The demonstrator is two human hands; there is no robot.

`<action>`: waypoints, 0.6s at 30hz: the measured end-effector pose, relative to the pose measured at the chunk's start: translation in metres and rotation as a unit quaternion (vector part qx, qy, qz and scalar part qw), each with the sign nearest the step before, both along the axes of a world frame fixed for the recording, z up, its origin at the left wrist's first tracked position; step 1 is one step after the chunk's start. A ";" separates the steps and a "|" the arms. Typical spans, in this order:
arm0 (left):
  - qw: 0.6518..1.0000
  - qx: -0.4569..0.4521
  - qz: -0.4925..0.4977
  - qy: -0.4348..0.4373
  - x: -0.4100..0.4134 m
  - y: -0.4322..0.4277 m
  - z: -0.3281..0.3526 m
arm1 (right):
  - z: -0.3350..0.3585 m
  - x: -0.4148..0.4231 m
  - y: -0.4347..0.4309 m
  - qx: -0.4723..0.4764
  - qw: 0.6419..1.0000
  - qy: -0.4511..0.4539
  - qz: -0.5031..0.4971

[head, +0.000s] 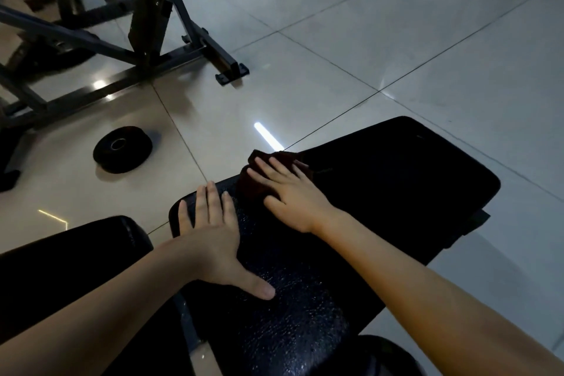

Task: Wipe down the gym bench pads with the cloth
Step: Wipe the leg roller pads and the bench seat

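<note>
One cloth (259, 181) sits at the left edge of the bench pad (396, 186), right hand (290, 189) pressing it with straight fingers; left hand (213, 235) flat nearby, fingers apart. Open pad stretches rightward.

Bench pad (305, 299) is noted as black with a crackled pattern, cloth (254, 186) as dark maroon, weight plate (122, 150) as black, floor tiles (366, 24) as pale grey with dark lines
</note>
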State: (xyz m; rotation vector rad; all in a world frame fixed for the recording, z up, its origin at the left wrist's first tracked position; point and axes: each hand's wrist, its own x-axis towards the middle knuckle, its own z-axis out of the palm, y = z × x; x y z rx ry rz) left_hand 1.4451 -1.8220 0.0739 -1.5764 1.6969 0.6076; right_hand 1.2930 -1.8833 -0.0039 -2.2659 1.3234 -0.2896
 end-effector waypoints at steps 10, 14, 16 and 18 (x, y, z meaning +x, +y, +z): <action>0.999 0.009 -0.003 -0.044 -0.008 -0.005 -0.003 | -0.047 -0.116 -0.091 0.099 0.951 0.067 -0.287; 0.998 0.012 0.000 -0.059 -0.016 -0.009 -0.001 | -0.030 -0.065 -0.072 0.091 0.959 0.076 -0.257; 0.998 0.021 0.002 -0.064 -0.017 -0.010 0.000 | -0.020 -0.038 -0.045 0.064 0.980 0.057 -0.180; 0.997 0.030 -0.004 -0.071 -0.018 -0.012 0.002 | -0.012 -0.023 -0.013 0.030 0.993 0.040 -0.105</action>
